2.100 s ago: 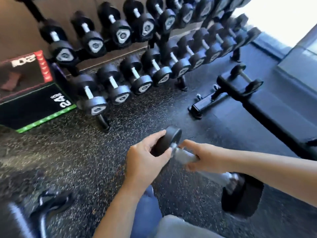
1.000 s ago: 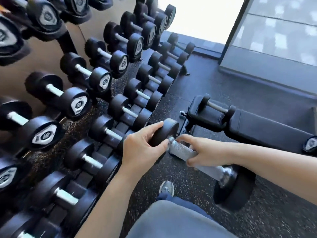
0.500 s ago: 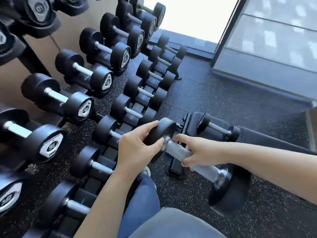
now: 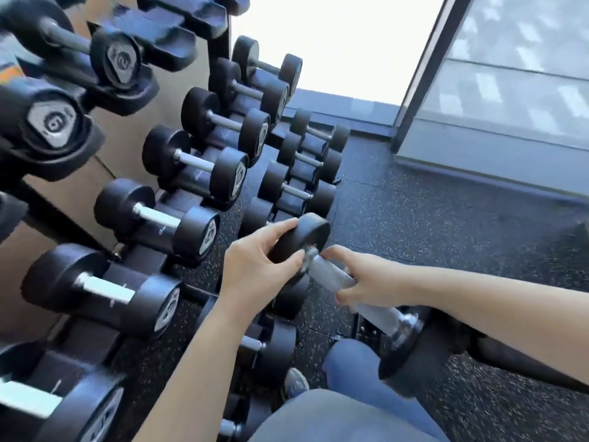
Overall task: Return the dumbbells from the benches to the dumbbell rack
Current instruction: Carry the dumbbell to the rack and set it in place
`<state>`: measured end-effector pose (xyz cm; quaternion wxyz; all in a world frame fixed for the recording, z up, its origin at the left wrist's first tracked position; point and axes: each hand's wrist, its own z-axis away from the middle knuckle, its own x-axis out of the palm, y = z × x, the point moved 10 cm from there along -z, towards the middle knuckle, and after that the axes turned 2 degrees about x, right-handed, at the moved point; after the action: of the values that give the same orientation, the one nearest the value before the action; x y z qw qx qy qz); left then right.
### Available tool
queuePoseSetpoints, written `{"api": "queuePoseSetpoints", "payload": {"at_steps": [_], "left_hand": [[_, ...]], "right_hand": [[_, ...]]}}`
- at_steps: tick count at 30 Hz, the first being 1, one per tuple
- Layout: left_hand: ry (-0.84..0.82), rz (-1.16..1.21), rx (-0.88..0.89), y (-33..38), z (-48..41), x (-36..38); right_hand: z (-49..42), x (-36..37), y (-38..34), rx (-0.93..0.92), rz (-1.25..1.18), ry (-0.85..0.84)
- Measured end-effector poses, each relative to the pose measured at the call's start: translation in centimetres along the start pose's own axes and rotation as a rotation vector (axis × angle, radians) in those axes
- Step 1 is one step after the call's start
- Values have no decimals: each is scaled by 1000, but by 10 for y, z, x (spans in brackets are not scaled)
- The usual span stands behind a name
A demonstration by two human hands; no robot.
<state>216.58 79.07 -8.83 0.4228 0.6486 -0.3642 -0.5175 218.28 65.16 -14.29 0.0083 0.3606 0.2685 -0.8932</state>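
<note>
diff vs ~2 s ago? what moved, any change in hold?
The person walked the carried dumbbell from open floor up alongside the dumbbell rack, which now fills the left of the view. The bench with another dumbbell on it, seen earlier to the right, has dropped out of view. Nothing was taken or let go: left hand on the far head, right hand on the handle, same grip throughout.

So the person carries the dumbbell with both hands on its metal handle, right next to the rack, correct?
Not quite. In the head view only the right hand wraps the dumbbell by its metal handle; the left hand cups its black end weight. It is indeed beside the rack.
</note>
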Motion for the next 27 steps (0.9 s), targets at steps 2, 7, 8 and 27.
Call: {"api": "queuePoseSetpoints", "payload": {"at_steps": [2, 7, 8, 27], "left_hand": [[0, 12, -5, -4, -15, -6], [37, 43, -45, -19, -46, -19], [46, 43, -51, -22, -53, -22], [364, -82, -219, -69, -274, -39]], "right_hand": [[-13, -9, -6, -1, -11, -15], [-49, -25, -16, -6, -21, -64], [-57, -29, -19, -17, -17, -68], [-272, -187, -27, -205, 235, -286]]}}
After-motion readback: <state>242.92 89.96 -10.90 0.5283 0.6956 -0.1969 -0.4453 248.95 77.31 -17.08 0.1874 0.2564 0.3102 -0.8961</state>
